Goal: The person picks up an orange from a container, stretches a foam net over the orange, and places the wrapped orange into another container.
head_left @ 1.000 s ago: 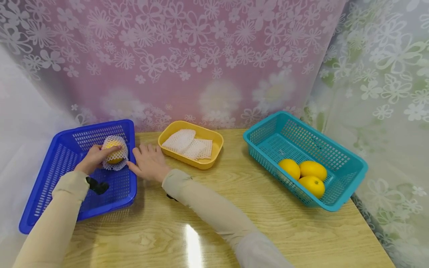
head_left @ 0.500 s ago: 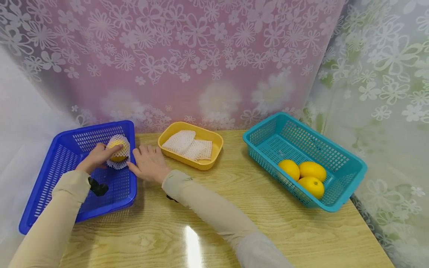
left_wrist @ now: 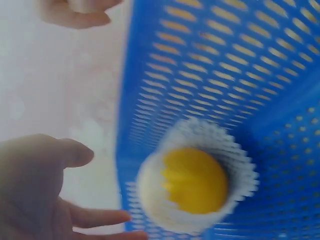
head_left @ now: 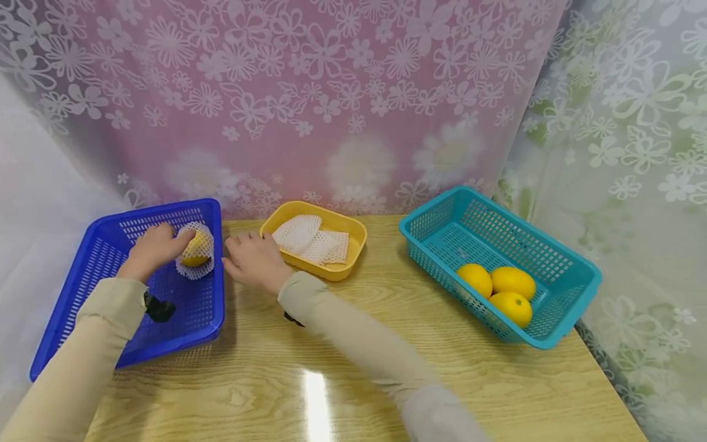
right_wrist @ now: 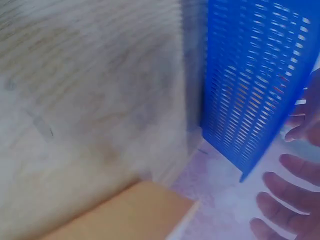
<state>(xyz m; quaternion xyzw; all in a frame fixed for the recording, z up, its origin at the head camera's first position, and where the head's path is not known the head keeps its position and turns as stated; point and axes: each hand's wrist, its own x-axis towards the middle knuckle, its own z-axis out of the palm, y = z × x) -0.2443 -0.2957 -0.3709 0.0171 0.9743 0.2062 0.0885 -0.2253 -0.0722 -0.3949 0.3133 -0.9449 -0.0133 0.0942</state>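
Note:
A yellow fruit (head_left: 195,253) in a white foam net sleeve (left_wrist: 240,165) lies in the blue basket (head_left: 220,276), near its right wall. My left hand (head_left: 154,248) hovers above the basket just left of the fruit. In the left wrist view, this hand's thumb and fingers are spread and apart from the fruit. Between the blue basket and a yellow tray (head_left: 353,261) is my right hand (head_left: 256,261), near the basket's right rim. Its fingers look loosely extended in the right wrist view, holding nothing.
White foam nets (head_left: 309,236) lie in the yellow tray. A teal basket (head_left: 574,264) at the right holds three yellow fruits (head_left: 512,307). All stand on a wooden table (head_left: 375,331), with a pink floral curtain (head_left: 331,92) behind.
My left hand has let go of the netted fruit and lifted slightly left, leaving the fruit against the right side of the basket. My right hand has shifted a little right, away from the basket rim.

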